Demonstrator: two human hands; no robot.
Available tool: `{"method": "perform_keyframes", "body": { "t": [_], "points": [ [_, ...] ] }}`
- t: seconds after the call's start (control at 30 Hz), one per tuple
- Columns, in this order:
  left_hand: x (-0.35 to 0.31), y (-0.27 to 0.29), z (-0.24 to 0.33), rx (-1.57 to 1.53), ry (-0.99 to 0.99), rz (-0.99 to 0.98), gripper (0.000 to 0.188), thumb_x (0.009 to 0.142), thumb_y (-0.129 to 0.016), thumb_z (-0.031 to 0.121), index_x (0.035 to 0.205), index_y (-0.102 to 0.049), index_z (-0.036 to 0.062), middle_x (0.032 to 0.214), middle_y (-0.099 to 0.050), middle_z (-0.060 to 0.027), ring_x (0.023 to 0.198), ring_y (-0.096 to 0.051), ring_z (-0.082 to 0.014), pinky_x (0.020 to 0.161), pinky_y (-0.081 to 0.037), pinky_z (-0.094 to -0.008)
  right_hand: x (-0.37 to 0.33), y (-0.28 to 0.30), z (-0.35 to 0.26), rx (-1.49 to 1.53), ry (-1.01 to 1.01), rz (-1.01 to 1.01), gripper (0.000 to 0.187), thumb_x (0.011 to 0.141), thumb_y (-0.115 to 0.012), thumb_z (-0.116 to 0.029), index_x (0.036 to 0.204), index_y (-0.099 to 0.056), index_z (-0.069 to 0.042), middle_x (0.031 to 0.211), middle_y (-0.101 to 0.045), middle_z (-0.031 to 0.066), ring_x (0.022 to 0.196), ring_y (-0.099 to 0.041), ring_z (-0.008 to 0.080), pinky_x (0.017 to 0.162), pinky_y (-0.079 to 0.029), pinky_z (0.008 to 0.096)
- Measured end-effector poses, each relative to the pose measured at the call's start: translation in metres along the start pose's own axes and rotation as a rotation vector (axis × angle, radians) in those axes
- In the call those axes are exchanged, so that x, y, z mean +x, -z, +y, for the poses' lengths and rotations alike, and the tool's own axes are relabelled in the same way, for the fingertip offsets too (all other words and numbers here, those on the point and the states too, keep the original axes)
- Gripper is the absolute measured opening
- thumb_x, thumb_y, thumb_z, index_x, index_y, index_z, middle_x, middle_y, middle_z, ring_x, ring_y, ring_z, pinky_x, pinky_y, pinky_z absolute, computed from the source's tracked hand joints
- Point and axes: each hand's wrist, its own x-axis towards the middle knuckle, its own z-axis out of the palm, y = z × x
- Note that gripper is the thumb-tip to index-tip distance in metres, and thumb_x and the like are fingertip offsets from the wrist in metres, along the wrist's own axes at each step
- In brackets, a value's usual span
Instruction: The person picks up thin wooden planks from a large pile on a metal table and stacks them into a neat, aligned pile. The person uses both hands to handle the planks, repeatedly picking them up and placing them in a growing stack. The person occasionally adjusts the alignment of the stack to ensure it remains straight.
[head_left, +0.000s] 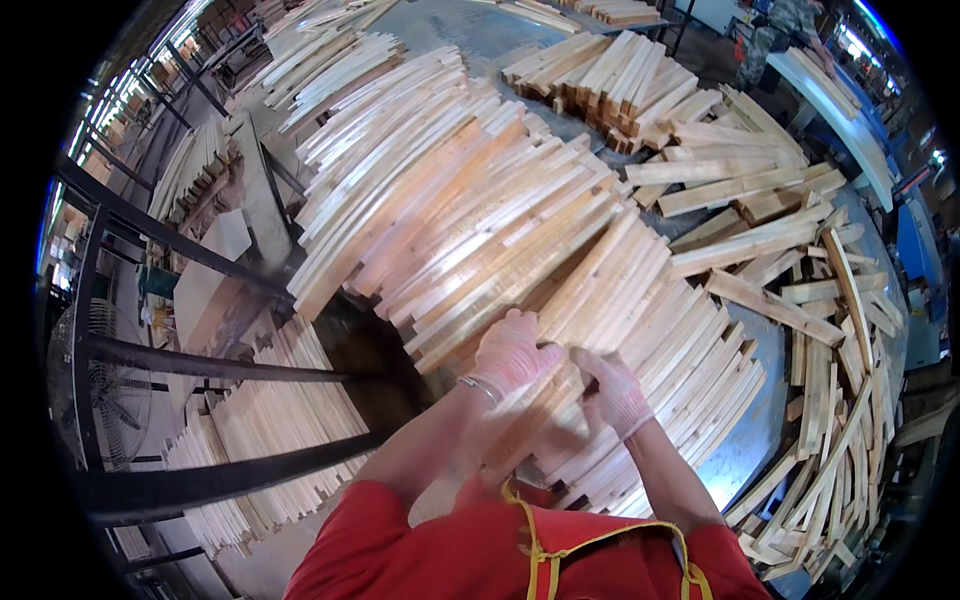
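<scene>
My left hand point(512, 352), in a pale pink knit glove, is closed over the left edge of a wooden strip point(528, 418) that slants toward my body. My right hand point(614, 395), gloved alike, is closed at the strip's right side, its fingertips near the left thumb. The strip is slightly blurred, and its near end lies close to my red clothing. Under and beyond both hands spreads a wide layer of light wooden strips point(430, 210) laid side by side. A dark gap shows in this layer just beyond the left hand.
Loose wooden pieces point(770, 240) lie jumbled at right, with a stacked pile point(620, 80) at the far side. Black metal bars point(230, 365) cross the left side, above another strip stack point(270, 440). A fan point(105, 390) stands far left. Another person point(765, 45) is at the back right.
</scene>
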Motion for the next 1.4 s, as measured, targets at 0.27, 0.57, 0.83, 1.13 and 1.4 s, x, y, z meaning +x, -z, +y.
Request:
{"method": "perform_keyframes", "body": {
  "t": [0.27,0.57,0.83,1.13,1.4],
  "points": [
    [0.05,0.115,-0.065,-0.035,-0.201,0.291,0.076,0.096,-0.069,0.044,0.157,-0.046,0.0059,0.134,-0.067,-0.0251,0.124,-0.065,-0.0387,0.105,-0.052,-0.0477,0.043,-0.084,-0.104,0.148,0.268,-0.13,0.076,0.087,-0.086,-0.042,0.136,-0.05,0.003,0.113,-0.065,0.0118,0.08,-0.064,0.02,0.072,-0.059,0.0376],
    [0.052,0.131,-0.095,0.409,-0.168,0.485,0.047,0.093,-0.072,0.039,0.129,-0.07,0.0083,0.123,-0.071,-0.0214,0.118,-0.067,-0.0361,0.104,-0.051,-0.0463,0.111,-0.144,-0.111,0.371,0.239,-0.451,0.088,0.093,-0.081,-0.021,0.162,-0.032,0.004,0.125,-0.066,0.0133,0.103,-0.065,0.0202,0.089,-0.058,0.0352],
    [-0.058,-0.038,-0.045,0.389,-0.474,-0.594,0.047,0.094,-0.067,0.043,0.13,-0.073,0.0137,0.118,-0.074,-0.0172,0.112,-0.07,-0.037,0.098,-0.055,-0.0481,0.007,0.118,0.048,0.078,0.571,0.649,0.072,0.098,-0.075,-0.019,0.159,-0.043,0.004,0.147,-0.063,0.0168,0.131,-0.062,0.0226,0.113,-0.048,0.0346],
    [-0.119,-0.215,-0.175,0.213,-0.146,-0.565,0.051,0.104,-0.056,0.051,0.138,-0.066,0.0142,0.125,-0.073,-0.0164,0.108,-0.072,-0.0334,0.093,-0.056,-0.0438,-0.109,0.218,0.131,-0.323,-0.244,0.58,0.111,0.089,-0.075,-0.059,0.163,-0.025,0.008,0.135,-0.067,0.0299,0.125,-0.067,0.036,0.108,-0.052,0.0382],
    [-0.166,-0.278,-0.046,-0.181,-0.218,-0.556,0.051,0.101,-0.062,0.041,0.143,-0.059,0.0097,0.123,-0.071,-0.0222,0.114,-0.068,-0.0389,0.097,-0.055,-0.0495,-0.11,0.297,0.172,-0.325,-0.104,0.363,0.119,0.084,-0.075,-0.066,0.161,-0.027,0.01,0.131,-0.069,0.0287,0.118,-0.07,0.0338,0.105,-0.053,0.0382]
  ]
}}
